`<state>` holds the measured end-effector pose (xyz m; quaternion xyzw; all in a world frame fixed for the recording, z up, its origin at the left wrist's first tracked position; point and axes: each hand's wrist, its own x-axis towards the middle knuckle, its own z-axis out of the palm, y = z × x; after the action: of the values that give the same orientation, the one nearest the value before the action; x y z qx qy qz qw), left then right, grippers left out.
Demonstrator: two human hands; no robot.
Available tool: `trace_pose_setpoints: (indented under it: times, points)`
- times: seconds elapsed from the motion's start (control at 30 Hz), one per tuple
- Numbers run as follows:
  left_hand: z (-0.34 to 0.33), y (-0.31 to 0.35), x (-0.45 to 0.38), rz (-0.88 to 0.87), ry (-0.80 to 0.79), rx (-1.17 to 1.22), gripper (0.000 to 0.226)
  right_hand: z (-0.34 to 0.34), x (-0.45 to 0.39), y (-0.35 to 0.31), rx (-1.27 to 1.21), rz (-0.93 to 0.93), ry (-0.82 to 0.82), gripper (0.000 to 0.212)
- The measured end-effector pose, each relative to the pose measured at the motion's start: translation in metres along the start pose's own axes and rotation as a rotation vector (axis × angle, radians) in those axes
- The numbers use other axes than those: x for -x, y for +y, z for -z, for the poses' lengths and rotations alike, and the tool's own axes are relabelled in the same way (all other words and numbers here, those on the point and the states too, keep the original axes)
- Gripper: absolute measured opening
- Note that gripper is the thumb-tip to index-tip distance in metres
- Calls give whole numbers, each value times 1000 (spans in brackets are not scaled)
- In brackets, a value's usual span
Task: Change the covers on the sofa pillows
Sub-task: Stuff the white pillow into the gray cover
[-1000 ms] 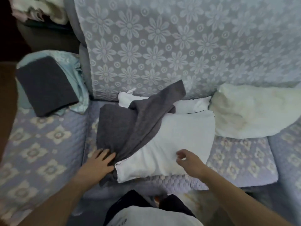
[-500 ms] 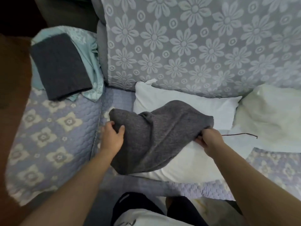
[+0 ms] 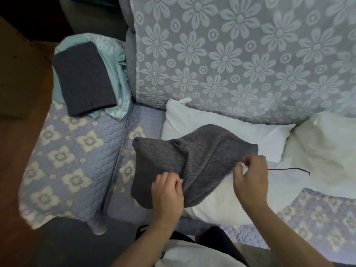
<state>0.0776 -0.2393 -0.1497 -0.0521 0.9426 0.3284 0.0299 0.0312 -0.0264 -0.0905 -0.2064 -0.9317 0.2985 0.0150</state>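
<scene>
A dark grey knitted pillow cover [image 3: 194,158] is held up above a bare white pillow [image 3: 227,130] on the sofa seat. My left hand [image 3: 167,191] pinches a fold near the cover's lower middle. My right hand [image 3: 250,180] grips the cover's right edge, from which a thin dark cord [image 3: 289,169] trails to the right. A second bare, cream pillow [image 3: 323,143] lies at the right against the backrest. At the left a folded dark grey cover [image 3: 84,78] rests on a light teal cloth [image 3: 119,60].
The sofa seat has a quilted lilac flower-patterned throw [image 3: 69,160], and the backrest [image 3: 240,54] wears a grey daisy-patterned cover. Dark floor and a wooden edge [image 3: 19,78] lie at the left. My legs show at the bottom.
The grey cover went from lying draped on the white pillow to being lifted in both hands. My left hand then moved from the cover's left corner to its lower middle.
</scene>
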Motion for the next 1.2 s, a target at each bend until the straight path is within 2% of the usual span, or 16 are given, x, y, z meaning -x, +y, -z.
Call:
trace_pose_setpoints:
  times: [0.07,0.13,0.2,0.3,0.4,0.47,0.5,0.57,0.63,0.7,0.77,0.87,1.0,1.2]
  points:
    - [-11,16,16,-155,-181,-78,16,-11,5,-23,32,306,-151,10]
    - [-28,19,26,-77,-363,-141,13,-29,7,-49,67,504,-361,14]
    - [-33,11,24,21,-423,-69,11,-54,2,-83,80,652,-480,24]
    - [-29,10,22,65,-580,113,12,-95,-8,-129,75,703,-606,39]
    - [-20,0,25,159,-744,334,16,-135,-18,-147,172,569,-779,39]
    - [-9,-14,23,289,-700,531,8,-146,-23,-137,288,505,-786,25]
    - [-1,-28,24,387,-601,616,12,-147,-23,-131,315,486,-778,19]
    - [22,-55,17,553,-274,654,23,-143,-22,-120,303,482,-736,15]
    - [47,-80,-3,543,57,539,20,-134,-17,-113,280,521,-693,18]
    - [69,-97,-31,405,211,421,13,-127,-8,-109,250,553,-683,20]
    - [86,-105,-58,209,185,295,8,-125,0,-107,234,560,-679,19]
    - [95,-109,-79,-10,31,173,9,-123,6,-107,209,549,-648,19]
    - [102,-113,-89,-68,-101,130,31,-120,12,-105,200,577,-656,19]
    - [115,-110,-90,-26,-414,94,16,-115,19,-95,179,601,-637,12]
